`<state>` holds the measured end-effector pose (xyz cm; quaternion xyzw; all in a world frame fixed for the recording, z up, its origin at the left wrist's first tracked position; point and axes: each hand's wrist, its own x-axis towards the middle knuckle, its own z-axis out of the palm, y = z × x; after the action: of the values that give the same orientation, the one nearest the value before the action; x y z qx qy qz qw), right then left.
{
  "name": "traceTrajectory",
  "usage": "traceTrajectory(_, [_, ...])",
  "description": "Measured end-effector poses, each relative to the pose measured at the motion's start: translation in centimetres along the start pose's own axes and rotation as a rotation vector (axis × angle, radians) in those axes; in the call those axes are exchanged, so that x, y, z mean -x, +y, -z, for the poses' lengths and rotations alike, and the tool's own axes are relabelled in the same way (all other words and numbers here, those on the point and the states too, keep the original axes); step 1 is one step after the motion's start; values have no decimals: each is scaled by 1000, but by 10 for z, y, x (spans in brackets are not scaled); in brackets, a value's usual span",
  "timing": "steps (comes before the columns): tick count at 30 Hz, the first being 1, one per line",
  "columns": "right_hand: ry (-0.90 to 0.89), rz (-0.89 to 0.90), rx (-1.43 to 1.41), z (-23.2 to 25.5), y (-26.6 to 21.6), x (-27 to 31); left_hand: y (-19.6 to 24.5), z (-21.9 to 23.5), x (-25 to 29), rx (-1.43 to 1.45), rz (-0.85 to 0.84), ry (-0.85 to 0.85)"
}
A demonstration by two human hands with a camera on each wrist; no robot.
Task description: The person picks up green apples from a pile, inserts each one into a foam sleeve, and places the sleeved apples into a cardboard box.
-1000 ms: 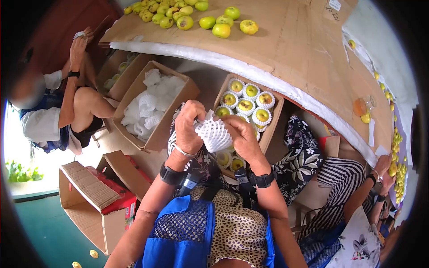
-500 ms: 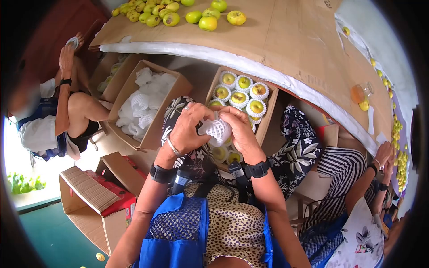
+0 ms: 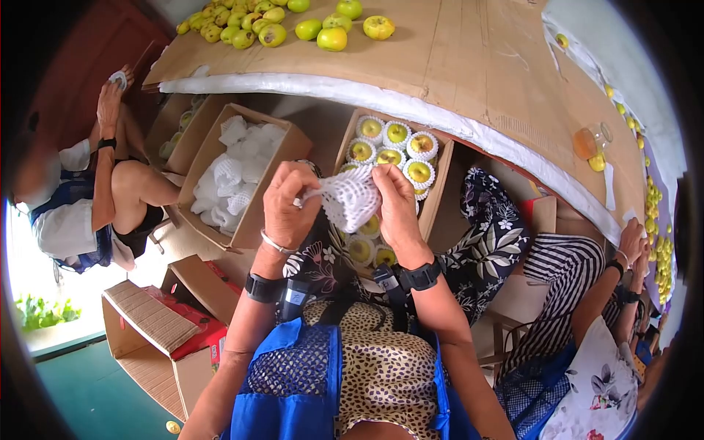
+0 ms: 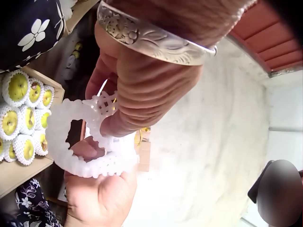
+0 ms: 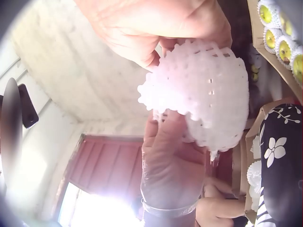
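Note:
A white foam net sleeve (image 3: 350, 199) is spread between both hands above the lap. My left hand (image 3: 290, 209), with a silver bangle, pinches one side of its mesh. Opposite, my right hand (image 3: 400, 209) pinches the other side near the rim. In the left wrist view the sleeve (image 4: 90, 163) gapes as a ring, with a fingertip showing through its opening and no fruit inside. Its netted wall (image 5: 213, 94) bulges out in the right wrist view. Behind the hands, a carton (image 3: 438, 202) holds yellow-green apples (image 3: 398, 133) in similar sleeves, partly hidden by the hands.
A carton (image 3: 287, 158) of loose foam sleeves (image 3: 235, 172) stands left of the knees. Ahead, a cardboard-covered table (image 3: 455, 59) bears loose apples (image 3: 273, 34) and a jar (image 3: 591, 141). An open carton (image 3: 147, 319) lies at lower left. Other people sit at both sides.
The sleeve was bunched between the fingers half a second ago; now the hands are farther apart and it is stretched wide. The head view has shifted slightly.

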<state>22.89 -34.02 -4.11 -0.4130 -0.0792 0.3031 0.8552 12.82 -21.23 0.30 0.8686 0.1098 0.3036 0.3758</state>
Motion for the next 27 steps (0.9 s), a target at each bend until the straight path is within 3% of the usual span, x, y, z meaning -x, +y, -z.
traceTrajectory(2, [7, 11, 43, 4, 1, 0, -2, 0, -1, -33, -17, 106])
traceTrajectory(4, [-8, -16, 149, 1, -1, 5, -12, -4, 1, 115, 40, 120])
traceTrajectory(8, [-64, -7, -83, -4, 6, 6, -14, -6, 5, 251, 133, 92])
traceTrajectory(10, [-101, -87, -19, 0, 2, 3, -11, -7, 6, 260, 141, 93])
traceTrajectory(13, [-123, -223, -10, -1, 2, 5, -15, -8, 6, 220, 22, 54])
traceTrajectory(16, [-243, -326, -30, 1, 4, 5, -12, -11, 4, 389, 100, 92])
traceTrajectory(21, [-362, -354, 51, 2, 7, 8, -16, -10, 4, 59, -7, 88])
traceTrajectory(23, [-318, -312, 128, 0, 10, 9, -15, -10, 2, -21, -53, 109])
traceTrajectory(26, [-173, -163, 207, 9, 15, 4, -32, -7, 7, 354, 279, 107])
traceTrajectory(27, [-114, -100, 228, 12, 15, 2, -32, 0, 5, 179, 314, -8])
